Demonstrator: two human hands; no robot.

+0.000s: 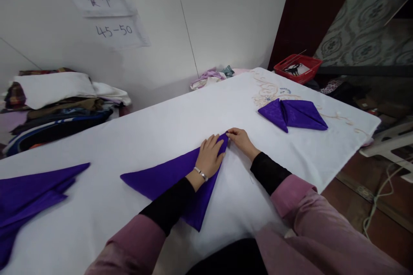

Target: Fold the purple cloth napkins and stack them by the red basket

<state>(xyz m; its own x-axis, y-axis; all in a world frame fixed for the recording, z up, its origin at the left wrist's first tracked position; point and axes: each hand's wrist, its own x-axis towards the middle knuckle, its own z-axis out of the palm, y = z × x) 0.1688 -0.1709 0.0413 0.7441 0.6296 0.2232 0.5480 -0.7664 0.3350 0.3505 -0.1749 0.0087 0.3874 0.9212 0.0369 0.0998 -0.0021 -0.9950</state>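
Purple cloth [171,172] lies directly under my left grip [209,154] and runs up to the fingertips of my right grip [241,139]. From my end of the feed I see it folded to a rough triangle, one point stretching out to the left of both grips, another coming down toward the wearer's body, below the left one. My right grip is closed on the far corner, thumb and finger pinched together there. My left grip is spread flat, fingers a little apart, resting on top of the fabric just beside that pinch; a silvery bracelet [201,175] circles its wrist.

Both grips work over the white-covered surface [145,150]. Well to the left of my left grip I have a second purple piece [29,193], cut by the edge of the view. Beyond my right grip, off to its right, sits a folded purple piece [306,114] beside pale embroidery [267,88]. Farther out that way is a red basket [295,78]; far left of the grips, a fabric pile [64,105].
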